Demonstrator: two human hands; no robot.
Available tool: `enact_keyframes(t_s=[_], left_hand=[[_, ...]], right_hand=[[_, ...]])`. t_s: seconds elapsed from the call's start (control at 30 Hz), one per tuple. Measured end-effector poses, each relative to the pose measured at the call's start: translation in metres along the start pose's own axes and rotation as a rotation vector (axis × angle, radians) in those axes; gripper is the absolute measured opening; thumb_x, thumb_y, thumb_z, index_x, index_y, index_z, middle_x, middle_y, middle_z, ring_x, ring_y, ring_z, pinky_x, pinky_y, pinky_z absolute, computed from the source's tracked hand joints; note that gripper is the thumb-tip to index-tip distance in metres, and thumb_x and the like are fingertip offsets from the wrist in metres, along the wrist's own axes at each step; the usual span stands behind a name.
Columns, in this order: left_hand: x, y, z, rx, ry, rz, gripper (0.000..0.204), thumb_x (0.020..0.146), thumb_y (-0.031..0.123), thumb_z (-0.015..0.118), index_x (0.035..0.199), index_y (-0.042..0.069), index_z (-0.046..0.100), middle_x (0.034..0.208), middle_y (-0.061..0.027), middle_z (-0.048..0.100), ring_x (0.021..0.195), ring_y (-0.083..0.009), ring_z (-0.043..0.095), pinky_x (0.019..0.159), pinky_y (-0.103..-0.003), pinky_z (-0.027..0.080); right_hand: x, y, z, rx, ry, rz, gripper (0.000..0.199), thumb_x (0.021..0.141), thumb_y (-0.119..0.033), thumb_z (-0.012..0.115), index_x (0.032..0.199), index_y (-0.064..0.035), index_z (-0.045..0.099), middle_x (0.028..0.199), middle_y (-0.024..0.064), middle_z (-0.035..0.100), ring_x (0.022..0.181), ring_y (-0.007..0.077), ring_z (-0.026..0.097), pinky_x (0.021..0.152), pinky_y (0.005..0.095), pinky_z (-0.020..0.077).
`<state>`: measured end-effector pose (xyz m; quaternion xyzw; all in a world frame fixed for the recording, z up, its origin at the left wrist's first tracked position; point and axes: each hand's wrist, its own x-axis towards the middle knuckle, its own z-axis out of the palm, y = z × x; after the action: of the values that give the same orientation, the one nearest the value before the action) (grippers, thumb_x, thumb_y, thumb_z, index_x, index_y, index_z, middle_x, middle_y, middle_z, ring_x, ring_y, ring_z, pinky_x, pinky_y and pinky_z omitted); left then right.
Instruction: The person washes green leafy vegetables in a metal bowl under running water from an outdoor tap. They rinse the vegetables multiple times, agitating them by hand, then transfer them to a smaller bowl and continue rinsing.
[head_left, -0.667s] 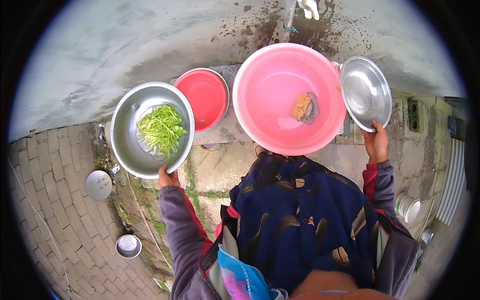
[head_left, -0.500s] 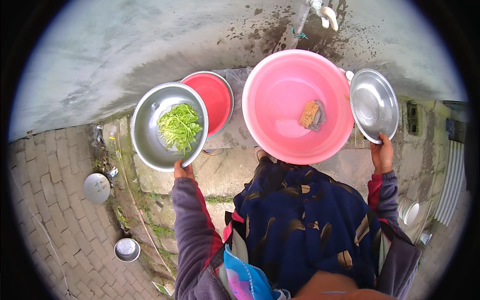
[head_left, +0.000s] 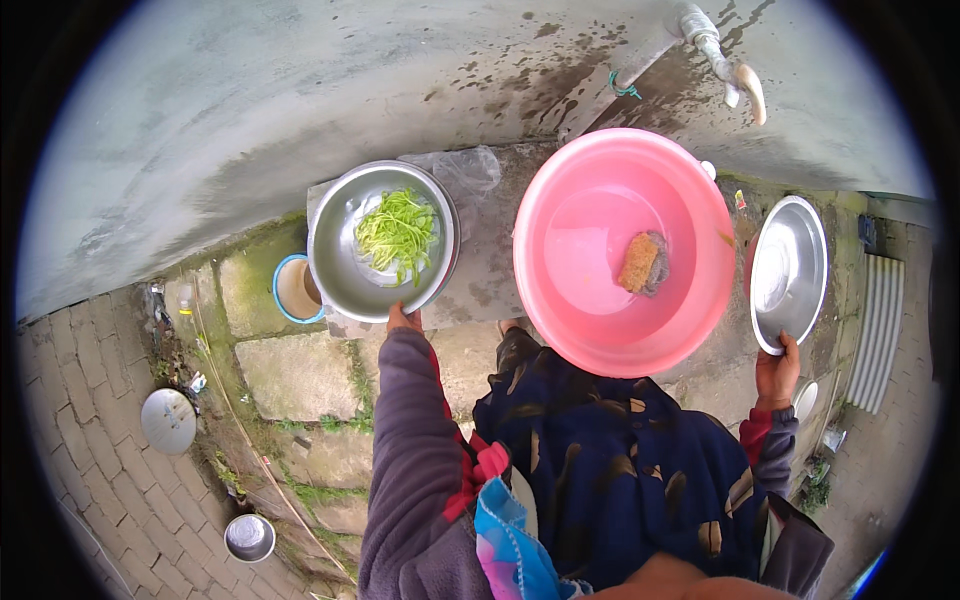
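Note:
My left hand grips the near rim of a metal basin with a small heap of shredded pale-green vegetables in it. This basin sits over another basin, of which only an edge shows at its right. Out to the right, my right hand is closed on the near rim of a second metal basin, which is tilted and has nothing in it. Between them, right in front of me, stands a large pink basin. An orange-brown sponge lies in it against a grey scouring pad.
A wall with a tap rises behind the slab. A clear plastic bag lies by the left basin. A blue-rimmed bucket stands at the slab's left. Lower left are a round lid-like disc and a small metal pot.
My left hand has brought the vegetable basin rightward over the red basin, now mostly covered. My right hand has moved the other metal basin away from the pink one. The view has shifted.

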<state>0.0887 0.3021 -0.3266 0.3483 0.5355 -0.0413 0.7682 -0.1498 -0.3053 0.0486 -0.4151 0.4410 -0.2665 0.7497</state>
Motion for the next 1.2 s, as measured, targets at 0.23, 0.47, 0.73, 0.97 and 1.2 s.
enact_keyframes(t_s=[0.23,0.47,0.73,0.97,1.2], left_hand=[[0.039,0.008,-0.007,0.172,0.055,-0.032,0.028,0.093,0.021,0.06,0.11,-0.001,0.061,0.106,-0.0114,0.068,0.094,-0.0224,0.068,0.075,-0.031,0.062],[-0.042,0.033,0.035,0.193,0.102,-0.171,0.06,0.088,0.047,0.061,0.129,0.004,0.051,0.132,-0.0125,0.055,0.114,-0.0245,0.056,0.094,-0.042,0.05],[-0.311,0.039,0.168,0.583,-0.93,0.691,0.079,0.097,0.022,0.06,0.157,0.01,0.01,0.148,-0.0186,0.039,0.132,-0.0285,0.043,0.109,-0.04,0.036],[-0.356,-0.03,0.229,0.574,-0.997,-0.282,0.053,0.094,0.01,0.052,0.143,0.002,0.037,0.135,-0.0157,0.053,0.12,-0.0303,0.057,0.095,-0.047,0.052],[-0.348,-0.048,0.242,0.541,-1.006,-0.309,0.049,0.092,0.009,0.051,0.137,-0.004,0.04,0.131,-0.0185,0.055,0.117,-0.0314,0.06,0.099,-0.046,0.054]], right_hand=[[-0.029,0.016,0.047,-0.134,-0.043,0.004,0.037,0.092,-0.008,0.055,0.127,0.0039,0.053,0.122,0.0113,0.063,0.113,0.023,0.06,0.102,0.0386,0.0457],[-0.033,0.028,0.09,-0.3,-0.107,0.102,0.035,0.094,-0.008,0.053,0.127,0.0014,0.052,0.111,0.0108,0.067,0.098,0.0215,0.067,0.088,0.0353,0.0557],[0.002,0.048,0.145,-0.349,-0.558,0.119,0.043,0.093,-0.009,0.058,0.135,-0.004,0.05,0.12,0.0065,0.063,0.105,0.0174,0.064,0.088,0.0318,0.0534],[0.049,0.021,0.21,-0.84,-0.845,-0.134,0.061,0.096,-0.027,0.061,0.145,0.0007,0.037,0.131,0.017,0.057,0.117,0.0239,0.059,0.097,0.0373,0.0498],[0.078,-0.044,0.324,-1.026,-0.877,-0.883,0.064,0.091,-0.031,0.068,0.139,0.002,0.043,0.124,0.0237,0.06,0.112,0.0359,0.061,0.091,0.0414,0.0507]])
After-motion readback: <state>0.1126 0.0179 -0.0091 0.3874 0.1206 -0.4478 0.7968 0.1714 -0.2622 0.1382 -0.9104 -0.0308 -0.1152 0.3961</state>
